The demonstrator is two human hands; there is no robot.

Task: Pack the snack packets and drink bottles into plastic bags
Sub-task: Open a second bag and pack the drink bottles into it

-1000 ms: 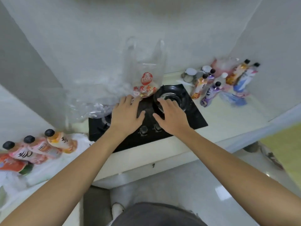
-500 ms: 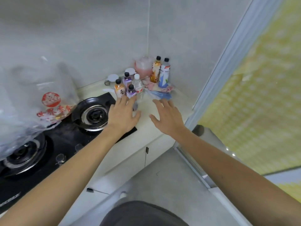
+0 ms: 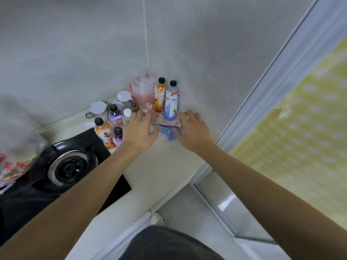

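The bottles are crowding the corner of the desk, standing tight against one another, so a careless reach is risking a knock: the orange bottle and the white-and-blue bottle at the back are standing upright side by side, and a bump from either wrist is likely to be toppling them into the pink container behind. The flat blue packet and the pinkish packet are lying under and between the hands, thin and slippery by the look of them, so a shallow pinch may be sliding off. The left hand is hovering with fingers spread and relaxed, gripping nothing, just beside the purple bottles. The right hand is likewise spread and empty, its fingertips reaching over the packets; whether they are touching is not clear. The printed plastic bag is sitting well apart, over the stove at the left edge
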